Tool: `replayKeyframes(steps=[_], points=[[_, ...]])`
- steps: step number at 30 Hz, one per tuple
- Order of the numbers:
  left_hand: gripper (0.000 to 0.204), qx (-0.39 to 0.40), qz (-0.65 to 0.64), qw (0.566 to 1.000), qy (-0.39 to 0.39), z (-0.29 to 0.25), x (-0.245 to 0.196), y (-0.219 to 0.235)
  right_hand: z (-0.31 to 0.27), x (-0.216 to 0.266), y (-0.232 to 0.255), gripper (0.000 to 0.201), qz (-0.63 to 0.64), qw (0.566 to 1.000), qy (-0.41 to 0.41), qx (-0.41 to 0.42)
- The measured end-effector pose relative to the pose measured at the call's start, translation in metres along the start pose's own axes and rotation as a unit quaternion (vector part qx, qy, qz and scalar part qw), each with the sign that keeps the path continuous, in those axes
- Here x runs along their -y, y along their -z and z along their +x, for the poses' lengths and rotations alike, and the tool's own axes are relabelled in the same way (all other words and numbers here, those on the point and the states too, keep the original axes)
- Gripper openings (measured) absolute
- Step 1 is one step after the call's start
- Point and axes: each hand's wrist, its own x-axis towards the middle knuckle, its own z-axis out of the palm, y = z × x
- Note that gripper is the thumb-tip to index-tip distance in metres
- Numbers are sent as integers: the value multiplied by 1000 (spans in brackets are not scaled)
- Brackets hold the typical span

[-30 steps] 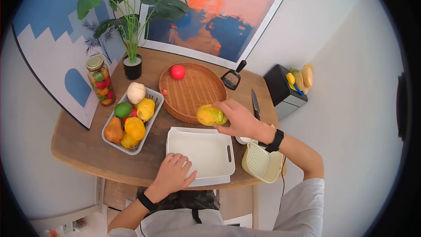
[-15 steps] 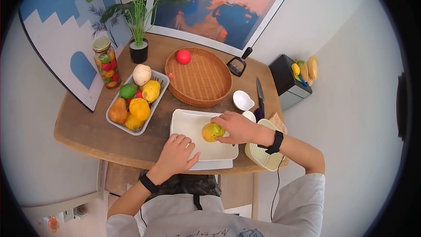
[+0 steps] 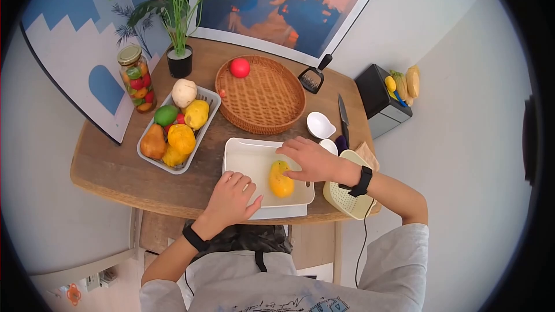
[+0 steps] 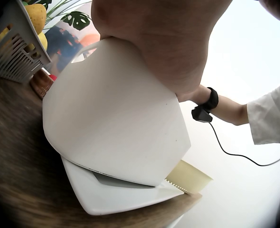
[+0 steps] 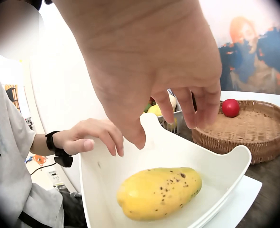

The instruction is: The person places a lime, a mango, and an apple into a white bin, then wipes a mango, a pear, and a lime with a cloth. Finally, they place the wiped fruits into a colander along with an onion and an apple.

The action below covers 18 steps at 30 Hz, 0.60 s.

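Observation:
A yellow papaya (image 3: pixel 281 180) with dark spots (image 5: pixel 183 175) lies in a white handled bin (image 3: pixel 245 159). My right hand (image 3: pixel 312 162) hovers over it, fingers spread and bent downward, thumb apart from the other fingers. In the right wrist view a gap shows between this hand (image 5: pixel 154 71) and the fruit. My left hand (image 3: pixel 231 199) rests on the bin's left rim, its relaxed fingers draped over the edge. Beneath the bin sits a flat white piece (image 4: pixel 116 199) that sticks out at the front.
Left stands a grey basket (image 3: pixel 199 136) of fruit, beside a glass jar (image 3: pixel 137 81). Behind is a round wicker tray (image 3: pixel 263 95) with a red ball-shaped item (image 3: pixel 240 68). A knife (image 3: pixel 343 115), white bowl (image 3: pixel 319 125) and pale yellow basket (image 3: pixel 347 202) are on the right.
My right hand has carried the papaya from beside the wicker tray into the white bin and let it go. My left hand has stayed at the bin's rim.

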Motion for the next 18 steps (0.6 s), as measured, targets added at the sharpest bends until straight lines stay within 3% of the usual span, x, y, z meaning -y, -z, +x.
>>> replayKeyframes(steps=[8, 18], points=[[26, -6, 3, 1000, -3, 0, 1, -2, -12, -1, -29, 68, -97, 991, 43, 86], [23, 4, -1, 1000, 5, -2, 1, -2, -14, 2, -34, 68, -92, 988, 50, 114]])
